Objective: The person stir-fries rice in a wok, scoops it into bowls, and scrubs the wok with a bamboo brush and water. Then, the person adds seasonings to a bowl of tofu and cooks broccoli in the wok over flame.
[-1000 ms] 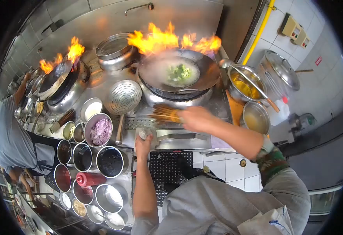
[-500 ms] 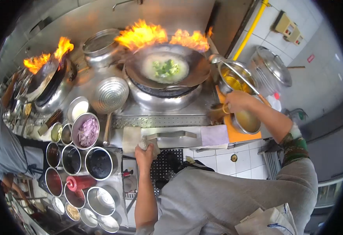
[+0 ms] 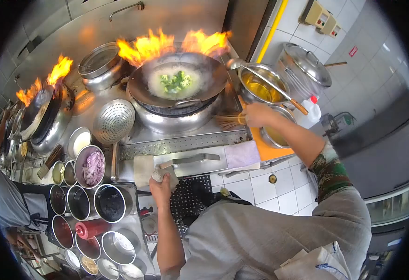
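My right hand (image 3: 259, 115) is closed round the handle end of a bamboo brush (image 3: 229, 121), whose bristles point left over the steel counter. My left hand (image 3: 160, 183) grips a greyish cloth (image 3: 172, 179) at the counter's front edge, beside a metal handle (image 3: 193, 160). Green vegetables (image 3: 176, 82) lie in pale liquid in the large wok (image 3: 141, 84), with flames behind it. A ladle (image 3: 270, 84) rests across the pot of yellow oil (image 3: 249, 77). Partly hidden by my right forearm is another metal pot (image 3: 279, 138).
A perforated strainer (image 3: 114, 120) lies left of the wok. Sliced onions (image 3: 93, 168) fill a bowl among several metal containers (image 3: 110, 203). Another flaming wok (image 3: 36, 114) and a co-worker (image 3: 8, 196) are at far left. A lidded pot (image 3: 307, 60) stands at back right.
The whole view has shifted, so the scene sits further left. The brush's bristles, blurred before, now show clearly. Both hands keep their grips.
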Motion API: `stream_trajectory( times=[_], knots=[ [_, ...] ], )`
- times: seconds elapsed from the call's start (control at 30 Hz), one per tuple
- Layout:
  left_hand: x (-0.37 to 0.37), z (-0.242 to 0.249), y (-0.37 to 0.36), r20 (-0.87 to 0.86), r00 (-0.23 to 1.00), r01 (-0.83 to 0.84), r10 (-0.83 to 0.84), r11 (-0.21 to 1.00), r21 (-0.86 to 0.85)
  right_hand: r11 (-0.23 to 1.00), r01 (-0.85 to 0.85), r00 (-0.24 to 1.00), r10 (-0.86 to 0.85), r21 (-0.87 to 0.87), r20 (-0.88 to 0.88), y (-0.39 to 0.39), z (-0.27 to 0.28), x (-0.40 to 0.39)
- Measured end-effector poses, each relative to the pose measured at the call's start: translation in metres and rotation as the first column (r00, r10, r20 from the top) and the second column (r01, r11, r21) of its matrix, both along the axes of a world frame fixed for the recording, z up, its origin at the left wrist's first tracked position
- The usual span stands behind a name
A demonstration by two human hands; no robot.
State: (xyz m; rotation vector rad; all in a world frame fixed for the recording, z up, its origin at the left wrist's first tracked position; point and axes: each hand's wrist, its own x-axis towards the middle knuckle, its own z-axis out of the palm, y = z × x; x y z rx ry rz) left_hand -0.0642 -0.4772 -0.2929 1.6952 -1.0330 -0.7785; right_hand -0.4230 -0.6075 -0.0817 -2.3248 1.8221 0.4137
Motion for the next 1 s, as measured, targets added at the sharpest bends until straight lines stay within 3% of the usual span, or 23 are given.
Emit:
stream_trajectory(
  times=[0.03,0.1,0.17,0.23,0.27,0.33,0.37,0.4,0.47,0.57,0.6,0.67,0.77,0.83,0.9,0.97,1.0],
  knots=[
    [0.000,0.006,0.000,-0.042,0.999,0.005,-0.005,1.000,-0.010,1.000,0.000,1.000,0.000,0.002,0.005,0.012,-0.008,0.002],
    [0.003,0.013,-0.001,0.004,1.000,0.026,-0.026,1.000,0.006,0.993,-0.042,0.988,0.058,0.110,-0.144,0.032,-0.017,0.001],
    [0.007,0.016,0.000,0.048,0.998,0.047,-0.048,0.998,0.030,0.991,-0.108,0.977,0.119,0.073,-0.177,0.041,0.000,-0.004],
    [0.018,0.021,-0.008,-0.070,0.994,0.090,-0.087,0.996,0.030,0.957,-0.179,0.895,0.254,0.227,-0.367,0.039,0.025,-0.008],
    [0.023,0.025,-0.009,-0.029,0.995,0.098,-0.097,0.995,0.021,0.961,-0.172,0.896,0.244,0.217,-0.371,0.040,0.028,-0.007],
    [0.031,0.034,-0.006,-0.021,0.996,0.084,-0.083,0.996,0.034,0.975,-0.223,0.947,0.219,0.009,-0.235,0.049,0.023,0.004],
    [0.037,0.036,-0.005,-0.007,0.997,0.073,-0.072,0.996,0.051,0.977,-0.215,0.950,0.211,0.009,-0.230,0.055,0.018,0.009],
    [0.045,0.028,-0.006,0.113,0.992,0.055,-0.061,0.997,0.058,0.984,-0.173,0.964,0.178,0.040,-0.197,0.060,0.013,0.013],
    [0.046,0.043,-0.012,0.103,0.994,0.030,-0.035,0.998,0.054,0.991,-0.085,0.990,0.096,0.104,-0.106,0.061,-0.016,-0.002],
    [0.046,0.055,-0.021,0.060,0.998,-0.023,0.020,0.998,0.050,0.997,-0.061,0.982,0.069,0.055,-0.174,0.052,0.011,-0.007],
    [0.046,0.045,-0.030,0.133,0.991,-0.041,0.033,0.997,0.058,0.998,-0.052,0.984,0.059,0.047,-0.166,0.049,0.011,-0.004],
    [0.037,0.036,-0.044,0.292,0.955,-0.061,0.041,0.996,0.060,0.998,0.058,0.998,-0.057,-0.016,0.035,0.036,0.008,0.010],
    [0.050,-0.015,-0.062,0.301,0.954,-0.007,0.003,1.000,0.011,0.999,-0.032,0.999,0.032,-0.019,-0.015,0.023,-0.018,0.025],
    [0.048,0.003,-0.056,0.278,0.960,0.025,-0.017,0.999,-0.023,1.000,0.004,0.999,-0.003,0.026,-0.052,0.020,-0.011,0.014],
    [0.048,0.010,-0.052,0.269,0.962,0.033,-0.047,0.998,0.057,0.997,0.021,0.994,-0.013,0.074,-0.104,0.009,0.005,0.002],
    [0.048,0.017,-0.049,0.336,0.940,0.030,-0.051,0.997,0.067,0.983,-0.041,0.975,0.079,0.180,-0.207,-0.001,0.022,-0.009],
    [0.045,0.022,-0.048,0.396,0.917,0.026,-0.054,0.997,0.077,0.991,0.030,0.992,-0.013,0.133,-0.122,-0.004,0.026,-0.011]
  ],
)
